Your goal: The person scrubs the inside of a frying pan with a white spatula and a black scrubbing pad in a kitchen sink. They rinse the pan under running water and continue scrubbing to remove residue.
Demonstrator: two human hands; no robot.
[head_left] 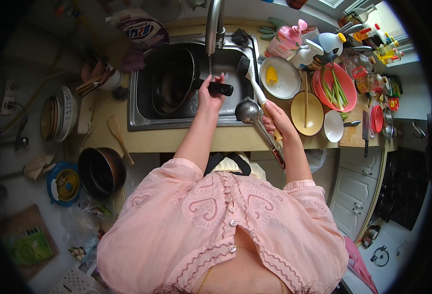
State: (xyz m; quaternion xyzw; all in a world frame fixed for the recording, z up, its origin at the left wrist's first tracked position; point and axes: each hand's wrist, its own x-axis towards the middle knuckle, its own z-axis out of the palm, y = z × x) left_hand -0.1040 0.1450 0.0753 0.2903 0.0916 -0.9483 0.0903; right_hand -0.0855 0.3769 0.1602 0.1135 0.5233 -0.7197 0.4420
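A dark pan (173,81) lies tilted in the left part of the steel sink (133,105). My left hand (212,99) is under its black handle (221,88), thumb and fingers curled up around it. Water runs from the faucet (215,29) just beside that hand. My right hand (280,121) is closed around the handle of a long dish brush (256,87), whose dark bristle head points into the sink. Beside it, a metal ladle (247,110) lies across the sink's front rim, its handle passing the counter edge; whether my fingers touch it I cannot tell.
To the right stand a white bowl (279,66) with a yellow piece, a yellow bowl (307,128) with chopsticks, a pink basin (351,93) of green stalks, a small white bowl (333,126) and a knife (366,142). A wooden spatula (120,137) and dark pot (102,172) are left.
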